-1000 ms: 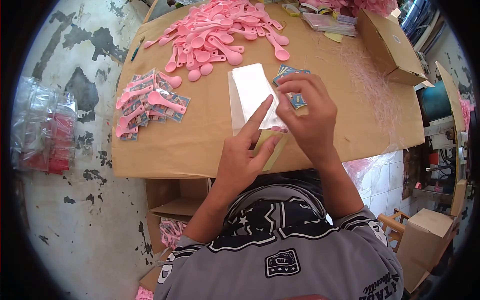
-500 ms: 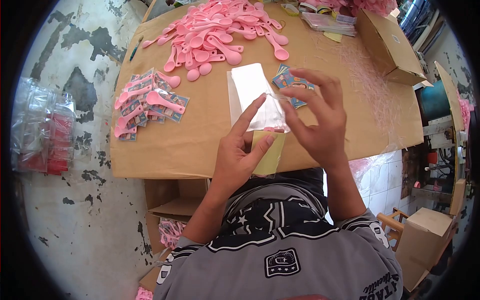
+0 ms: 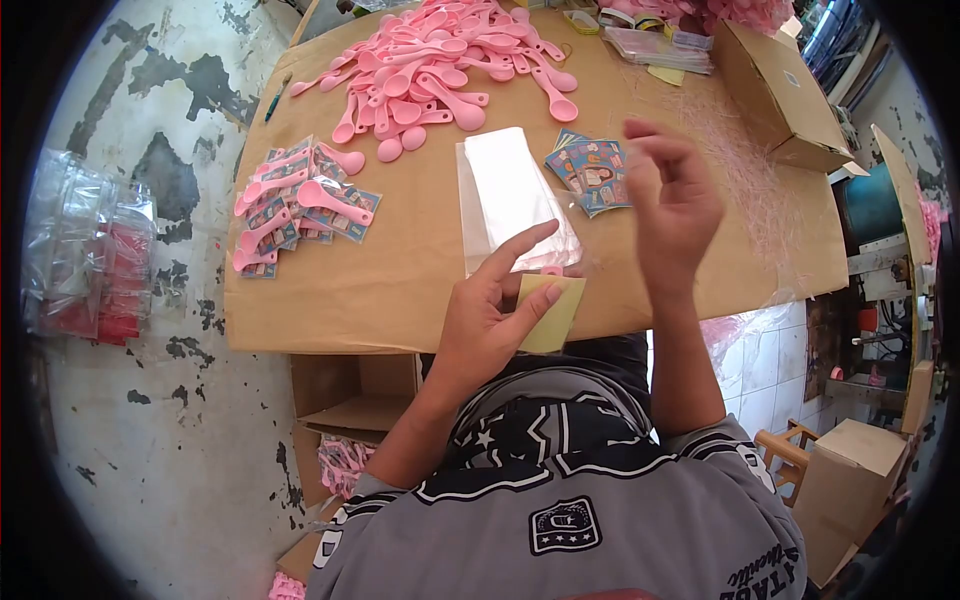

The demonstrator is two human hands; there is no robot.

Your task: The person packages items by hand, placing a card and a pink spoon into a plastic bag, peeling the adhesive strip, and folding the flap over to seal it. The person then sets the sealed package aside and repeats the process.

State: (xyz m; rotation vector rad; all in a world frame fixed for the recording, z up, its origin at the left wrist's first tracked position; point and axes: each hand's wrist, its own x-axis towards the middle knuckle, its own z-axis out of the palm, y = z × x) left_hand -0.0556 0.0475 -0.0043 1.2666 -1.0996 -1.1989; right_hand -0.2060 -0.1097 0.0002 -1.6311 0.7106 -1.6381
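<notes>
My left hand [image 3: 490, 318] pinches a pale yellow card [image 3: 553, 310] between thumb and fingers, its index finger stretched out. Clear plastic shows around the card, and a bit of pink [image 3: 551, 271] peeks out at its top edge. Raised to the right, my right hand [image 3: 675, 205] has curled fingers, blurred by motion; whatever they pinch cannot be made out. Just beyond my left hand lies a stack of clear plastic bags [image 3: 505, 180] on white backing. Printed blue cards [image 3: 597, 178] are fanned out beside the right hand.
Loose pink spoons [image 3: 430, 70] form a heap at the back of the brown-covered table [image 3: 370, 310]. Packed spoons with cards [image 3: 300, 205] lie at left, near a pen [image 3: 273, 105]. At right are pink shreds [image 3: 745, 170] and a cardboard box [image 3: 780, 95].
My right hand has moved right and up, away from the left, and its fingers have curled in. The left hand with the card has shifted slightly right, uncovering more of the blue cards.
</notes>
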